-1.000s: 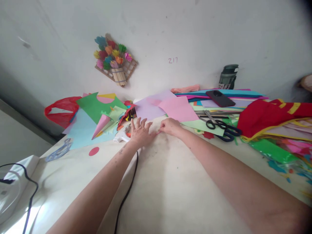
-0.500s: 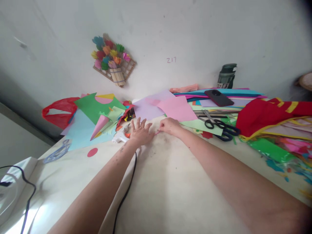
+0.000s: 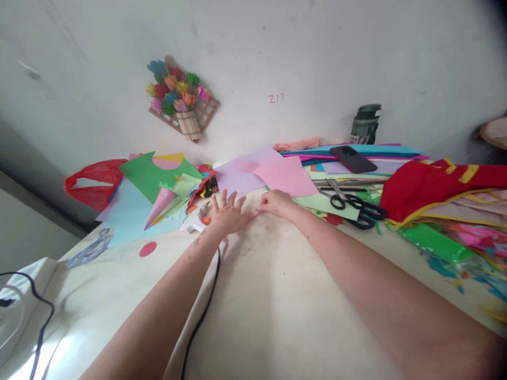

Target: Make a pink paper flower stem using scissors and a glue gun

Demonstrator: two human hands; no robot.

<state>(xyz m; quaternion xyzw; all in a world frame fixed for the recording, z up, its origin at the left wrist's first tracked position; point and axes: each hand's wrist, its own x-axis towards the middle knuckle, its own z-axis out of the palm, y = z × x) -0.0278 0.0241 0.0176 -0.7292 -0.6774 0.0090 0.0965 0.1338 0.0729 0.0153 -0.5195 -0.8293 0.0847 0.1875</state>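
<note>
My left hand lies flat on the table with its fingers spread, its thumb side towards the other hand. A thin pink paper strip runs between the two hands; its left end passes by my left thumb. My right hand is closed in a pinch on the strip's right end. Beside the left hand lies a white glue gun, its black cord running under my left forearm. A pink paper cone rests farther left on coloured sheets.
Scissors and a phone lie on the right by stacked paper. A dark bottle stands against the wall. Red cloth and paper scraps cover the right side. A red paper circle and a power strip are left.
The whole view has shifted slightly. Both hands keep nearly the same place and pose, with the pink strip between them.
</note>
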